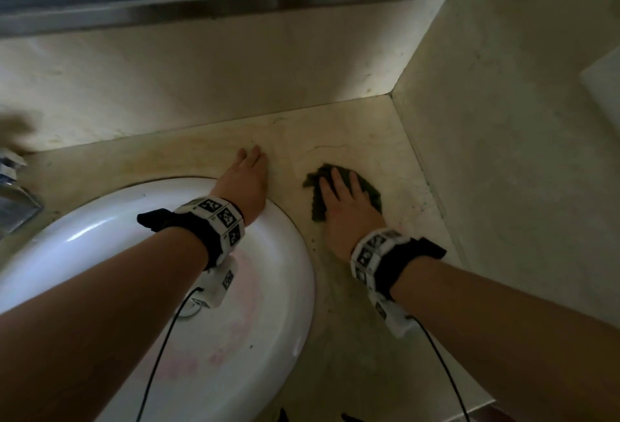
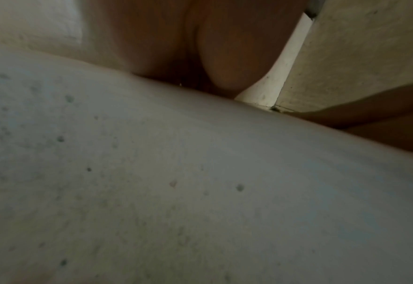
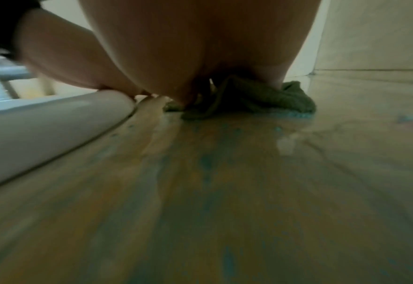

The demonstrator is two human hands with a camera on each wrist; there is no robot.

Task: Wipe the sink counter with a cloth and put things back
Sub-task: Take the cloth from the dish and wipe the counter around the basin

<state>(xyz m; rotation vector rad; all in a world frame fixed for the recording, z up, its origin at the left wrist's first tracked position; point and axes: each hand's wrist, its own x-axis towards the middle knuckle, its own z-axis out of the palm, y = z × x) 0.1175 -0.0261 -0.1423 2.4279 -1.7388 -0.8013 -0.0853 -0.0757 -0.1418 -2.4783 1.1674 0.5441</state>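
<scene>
A dark green cloth (image 1: 370, 188) lies crumpled on the beige stone counter (image 1: 375, 139), right of the white sink (image 1: 84, 240). My right hand (image 1: 342, 196) lies flat on top of the cloth with its fingers spread and straight, pressing it down. The right wrist view shows the cloth (image 3: 261, 98) bunched under the palm (image 3: 188, 48), with wet streaks on the counter (image 3: 200, 192) in front. My left hand (image 1: 245, 176) rests flat on the counter at the sink's rim, fingers straight, holding nothing. The left wrist view shows only the palm (image 2: 176, 38) and the sink rim (image 2: 176, 173).
Tiled walls (image 1: 503, 119) close the counter at the back and right, meeting in a corner (image 1: 391, 94). A framed mirror (image 1: 201, 2) hangs above. A metal tap (image 1: 16, 206) and a blurred item (image 1: 10, 163) stand at the far left.
</scene>
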